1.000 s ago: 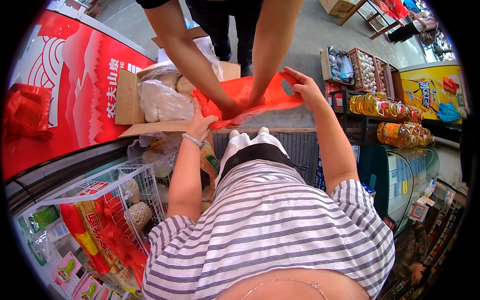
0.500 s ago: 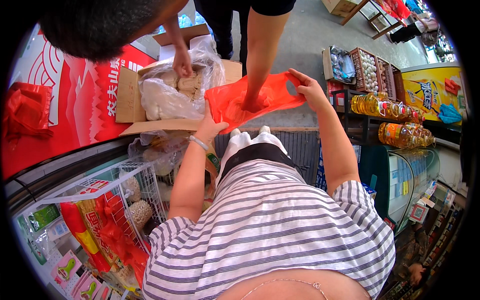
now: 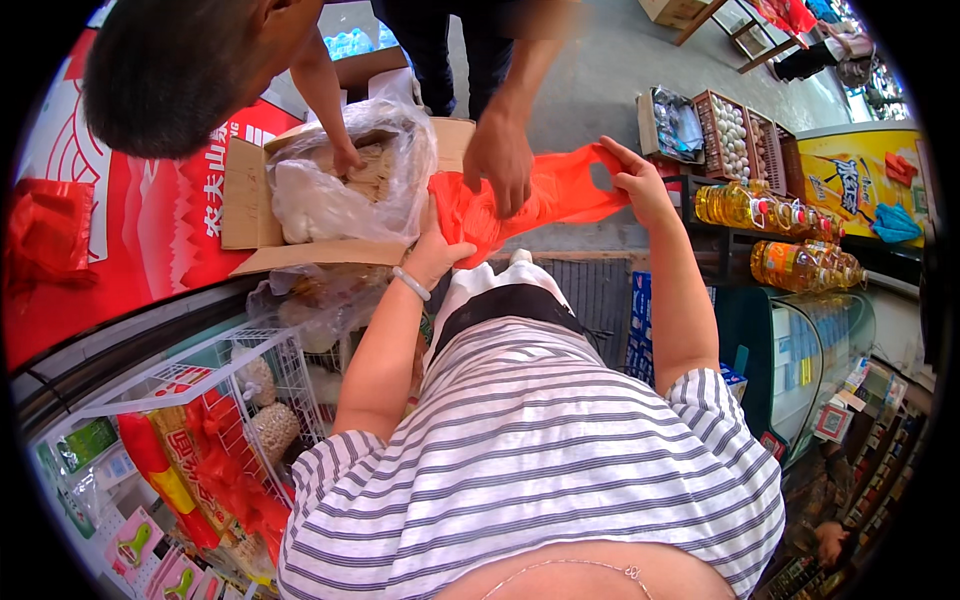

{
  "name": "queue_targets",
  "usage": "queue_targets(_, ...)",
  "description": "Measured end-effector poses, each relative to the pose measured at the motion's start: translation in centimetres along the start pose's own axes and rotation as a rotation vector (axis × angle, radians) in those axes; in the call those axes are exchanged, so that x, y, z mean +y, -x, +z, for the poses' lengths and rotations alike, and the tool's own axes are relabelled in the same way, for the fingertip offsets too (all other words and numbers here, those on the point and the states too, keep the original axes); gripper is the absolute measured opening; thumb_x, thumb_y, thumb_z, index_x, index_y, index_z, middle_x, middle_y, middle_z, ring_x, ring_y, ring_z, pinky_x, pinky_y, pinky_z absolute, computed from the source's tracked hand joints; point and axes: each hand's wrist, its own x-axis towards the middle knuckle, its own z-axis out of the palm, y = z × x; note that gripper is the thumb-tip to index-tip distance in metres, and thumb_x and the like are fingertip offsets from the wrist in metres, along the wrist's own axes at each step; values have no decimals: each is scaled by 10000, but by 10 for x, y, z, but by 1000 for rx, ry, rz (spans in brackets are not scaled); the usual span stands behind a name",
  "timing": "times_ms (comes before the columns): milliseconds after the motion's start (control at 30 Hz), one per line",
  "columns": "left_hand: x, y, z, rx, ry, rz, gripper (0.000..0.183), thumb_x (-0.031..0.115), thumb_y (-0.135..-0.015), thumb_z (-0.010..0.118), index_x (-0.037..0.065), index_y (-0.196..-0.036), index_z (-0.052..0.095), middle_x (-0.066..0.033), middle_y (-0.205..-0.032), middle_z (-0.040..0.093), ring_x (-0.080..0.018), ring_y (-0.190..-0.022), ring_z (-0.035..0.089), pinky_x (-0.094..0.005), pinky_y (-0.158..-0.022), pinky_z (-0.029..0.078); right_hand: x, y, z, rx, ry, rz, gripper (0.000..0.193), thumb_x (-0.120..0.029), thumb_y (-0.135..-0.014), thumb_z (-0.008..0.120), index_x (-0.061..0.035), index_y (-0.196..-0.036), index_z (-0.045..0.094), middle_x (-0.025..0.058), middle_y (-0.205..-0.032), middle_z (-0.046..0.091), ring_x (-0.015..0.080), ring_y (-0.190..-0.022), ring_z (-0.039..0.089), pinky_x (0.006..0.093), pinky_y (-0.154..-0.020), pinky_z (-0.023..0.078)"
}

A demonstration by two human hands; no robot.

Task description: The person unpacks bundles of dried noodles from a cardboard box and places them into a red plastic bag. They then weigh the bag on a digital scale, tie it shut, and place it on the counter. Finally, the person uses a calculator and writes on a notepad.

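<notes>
Between my two hands stretches a red plastic bag. My left hand pinches its near left edge, thumb on top. My right hand is closed on the handle loop at the right. Something pale and bundled, like noodles, shows through the left part of the bag. A co-worker's hand hangs over the bag, fingers pointing down. The co-worker's other hand reaches into a cardboard box lined with clear plastic, touching beige bundles of dried noodles.
Red bags lie on a red counter at the left. A white wire rack stands by my left arm. To the right are oil bottles, a crate of eggs and a glass case.
The co-worker's hand has come up out of the bag. The other hand has gone down onto the noodles in the box. My hands and the bag have shifted slightly right.
</notes>
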Motion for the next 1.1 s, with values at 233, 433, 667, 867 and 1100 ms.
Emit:
queue_targets(233,10,2,-7,15,-10,44,1073,-21,-606,657,97,-1433,-17,-123,-1330,341,-234,-1218,385,-333,-1011,342,-10,15,0,5,12,-20,618,107,-705,408,-37,-1304,452,-3,-1213,562,-13,-668,418,135,-559,339)
queue_targets(433,15,7,-15,39,24,-11,1080,-32,-608,647,127,-1435,-30,-121,-1318,361,-240,-1191,415,-337,-986,372,-8,18,-2,-56,129,-93,623,115,-704,406,-31,-1307,444,-1,-1218,561,-25,-700,427,131,-561,331)
queue_targets(667,7,7,-18,65,15,-7,1095,-30,-605,650,120,-1436,-46,-120,-1346,330,-234,-1226,372,-326,-1012,338,-13,16,5,-26,159,-96,620,113,-694,412,-29,-1294,465,17,-1216,553,36,-925,495,148,-730,382)
queue_targets(867,11,8,-13,70,-21,17,1081,-21,-607,640,99,-1435,-44,-127,-1382,275,-231,-1261,329,-319,-1034,304,-16,18,6,-30,182,-56,627,110,-685,418,-34,-1293,472,45,-1252,524,100,-1093,500,182,-861,384)
queue_targets(1100,12,13,-16,98,-28,-17,1078,-26,-615,617,100,-1432,-74,-124,-1374,297,-217,-1266,329,-299,-1036,291,-16,15,11,-35,112,-43,622,111,-683,412,-21,-1287,474,33,-1241,533,56,-1009,517,157,-778,391)
